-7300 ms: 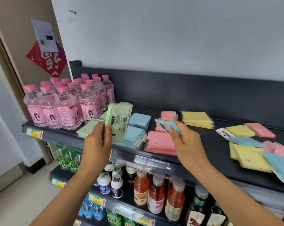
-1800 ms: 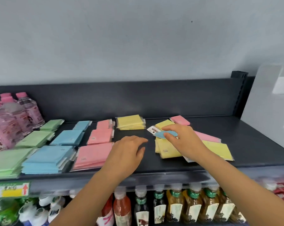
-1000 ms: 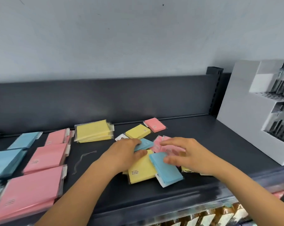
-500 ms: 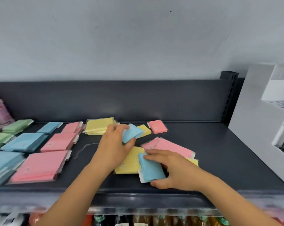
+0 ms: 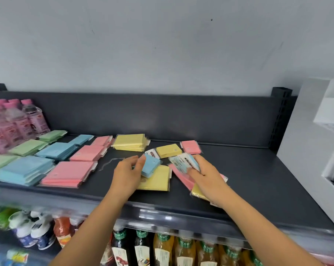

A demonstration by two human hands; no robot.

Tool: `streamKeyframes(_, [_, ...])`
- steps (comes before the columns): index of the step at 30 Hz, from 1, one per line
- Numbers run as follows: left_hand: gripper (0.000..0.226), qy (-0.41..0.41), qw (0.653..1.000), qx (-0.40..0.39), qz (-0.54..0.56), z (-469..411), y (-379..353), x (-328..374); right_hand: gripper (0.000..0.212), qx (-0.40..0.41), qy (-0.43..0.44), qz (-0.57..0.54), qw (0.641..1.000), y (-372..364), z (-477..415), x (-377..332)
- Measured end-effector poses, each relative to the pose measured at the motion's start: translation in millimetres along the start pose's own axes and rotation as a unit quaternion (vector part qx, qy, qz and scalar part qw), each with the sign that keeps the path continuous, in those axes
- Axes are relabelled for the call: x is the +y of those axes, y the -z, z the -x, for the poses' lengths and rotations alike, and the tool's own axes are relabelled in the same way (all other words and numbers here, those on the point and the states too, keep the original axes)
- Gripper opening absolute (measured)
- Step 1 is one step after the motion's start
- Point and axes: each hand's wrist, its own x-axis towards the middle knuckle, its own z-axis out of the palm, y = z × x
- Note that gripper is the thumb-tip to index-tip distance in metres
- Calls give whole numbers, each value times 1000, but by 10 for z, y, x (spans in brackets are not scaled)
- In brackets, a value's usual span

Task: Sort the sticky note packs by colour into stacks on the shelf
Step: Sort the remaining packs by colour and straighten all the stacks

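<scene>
My left hand (image 5: pixel 128 173) pinches a small blue sticky note pack (image 5: pixel 150 165) just above a large yellow pack (image 5: pixel 156 179). My right hand (image 5: pixel 205 176) holds another blue pack (image 5: pixel 183 163), turned so its printed back shows. Under that hand lie a pink pack (image 5: pixel 183 178) and a yellow pack (image 5: pixel 197 192). On the dark shelf (image 5: pixel 258 181), sorted stacks sit at the left: green (image 5: pixel 27 147), blue (image 5: pixel 26 169), pink (image 5: pixel 70 173) and yellow (image 5: pixel 130 142). A small yellow pack (image 5: pixel 169 150) and a small pink pack (image 5: pixel 190 147) lie loose behind.
Pink-capped water bottles (image 5: pixel 14 123) stand at the shelf's far left. A white display stand (image 5: pixel 315 150) closes off the right end. Drink bottles (image 5: pixel 162 252) fill the lower shelf. A thin strip of clear plastic (image 5: pixel 108 163) lies by the pink stacks.
My right hand has lifted the blue pack off the shelf and flipped it label-side up. My left hand has lowered slightly with its small blue pack. The camera has panned left.
</scene>
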Motion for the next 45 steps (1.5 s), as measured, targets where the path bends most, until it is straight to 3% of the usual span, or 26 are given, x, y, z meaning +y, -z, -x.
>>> streamKeyframes(2, [38, -1, 999, -31, -8, 24, 41, 1, 17, 6, -28, -8, 1000, 0, -1, 3])
streamKeyframes(5, [61, -22, 997, -64, -25, 78, 74, 27, 13, 16, -38, -22, 999, 2, 2, -27])
streamKeyframes(11, [22, -19, 1000, 2, -1, 89, 109, 24, 11, 76, -21, -34, 996, 132, 11, -44])
streamKeyframes(17, [23, -29, 998, -13, 48, 72, 145, 16, 13, 106, 53, -11, 993, 289, 56, -38])
streamKeyframes(22, [23, -61, 994, 50, 76, 97, 267, 61, 27, 108, 86, -34, 990, 235, 31, -97])
streamKeyframes(32, [20, -52, 991, 115, 46, -27, 987, -222, 26, 34, 164, -13, 986, -422, -157, -401])
streamKeyframes(45, [21, -100, 990, 100, 16, -940, 2113, -951, 29, 62, 224, 86, 969, -1481, -726, -1084])
